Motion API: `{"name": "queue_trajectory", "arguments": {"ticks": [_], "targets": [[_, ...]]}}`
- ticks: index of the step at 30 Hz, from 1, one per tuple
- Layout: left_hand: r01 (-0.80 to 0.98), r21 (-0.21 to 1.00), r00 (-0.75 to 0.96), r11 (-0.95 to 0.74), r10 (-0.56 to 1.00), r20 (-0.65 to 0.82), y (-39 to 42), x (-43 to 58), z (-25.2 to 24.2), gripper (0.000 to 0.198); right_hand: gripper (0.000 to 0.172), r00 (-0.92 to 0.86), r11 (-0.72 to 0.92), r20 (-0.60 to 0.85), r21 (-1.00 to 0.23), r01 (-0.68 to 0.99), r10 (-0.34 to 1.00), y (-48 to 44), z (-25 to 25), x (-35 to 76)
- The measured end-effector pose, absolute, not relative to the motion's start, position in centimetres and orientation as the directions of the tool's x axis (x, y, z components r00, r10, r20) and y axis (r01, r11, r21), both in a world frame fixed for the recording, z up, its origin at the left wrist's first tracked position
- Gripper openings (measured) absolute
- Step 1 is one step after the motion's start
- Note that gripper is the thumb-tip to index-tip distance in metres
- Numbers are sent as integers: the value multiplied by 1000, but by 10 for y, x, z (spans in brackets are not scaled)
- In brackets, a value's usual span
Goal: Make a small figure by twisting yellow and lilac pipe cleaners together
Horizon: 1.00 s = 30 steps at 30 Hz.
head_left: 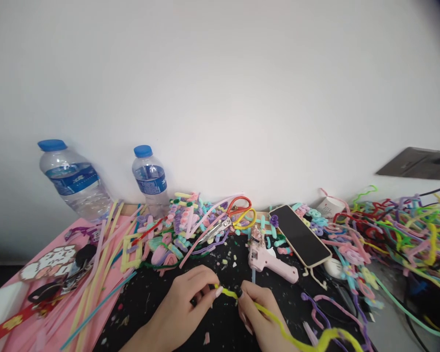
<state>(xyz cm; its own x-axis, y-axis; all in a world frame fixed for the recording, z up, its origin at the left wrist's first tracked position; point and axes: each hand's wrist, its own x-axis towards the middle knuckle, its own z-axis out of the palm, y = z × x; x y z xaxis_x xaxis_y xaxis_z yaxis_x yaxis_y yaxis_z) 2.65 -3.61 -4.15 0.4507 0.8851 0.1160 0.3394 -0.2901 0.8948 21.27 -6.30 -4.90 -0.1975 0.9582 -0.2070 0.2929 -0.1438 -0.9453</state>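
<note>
A yellow pipe cleaner (229,293) stretches between my two hands over the black work surface (222,320). My left hand (185,305) pinches its left end between thumb and fingertips. A short way along it, my right hand (259,310) grips it with closed fingers, and the fuzzy tail trails off to the lower right. Just beyond my right hand lies a pink glue gun (273,261) with a glue stick poking out behind. Scissors (225,220) with red and yellow handles rest on the pile of pipe cleaner pieces behind my hands.
Two water bottles (73,181) (150,178) stand against the wall at the left. Long pipe cleaners (95,274) lie across a pink sheet (64,239). A phone (300,237) leans at the right, near a tangled heap of coloured pipe cleaners (407,234). Scraps dot the black surface.
</note>
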Motion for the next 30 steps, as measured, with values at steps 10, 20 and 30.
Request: {"name": "queue_trajectory", "arguments": {"ticks": [10,20,30], "targets": [[328,813,487,-481,824,291,-35,24,-49,20,49,-145,-178,-194,-977,118,970,-64,-54,215],[285,843,412,-455,853,321,-40,29,-42,26,40,-248,-344,-249,-788,-511,936,-66,-50,203],[48,981,409,187,892,-190,-43,41,-49,26,45,-134,-191,-170,-967,-167,976,-68,-60,205]]}}
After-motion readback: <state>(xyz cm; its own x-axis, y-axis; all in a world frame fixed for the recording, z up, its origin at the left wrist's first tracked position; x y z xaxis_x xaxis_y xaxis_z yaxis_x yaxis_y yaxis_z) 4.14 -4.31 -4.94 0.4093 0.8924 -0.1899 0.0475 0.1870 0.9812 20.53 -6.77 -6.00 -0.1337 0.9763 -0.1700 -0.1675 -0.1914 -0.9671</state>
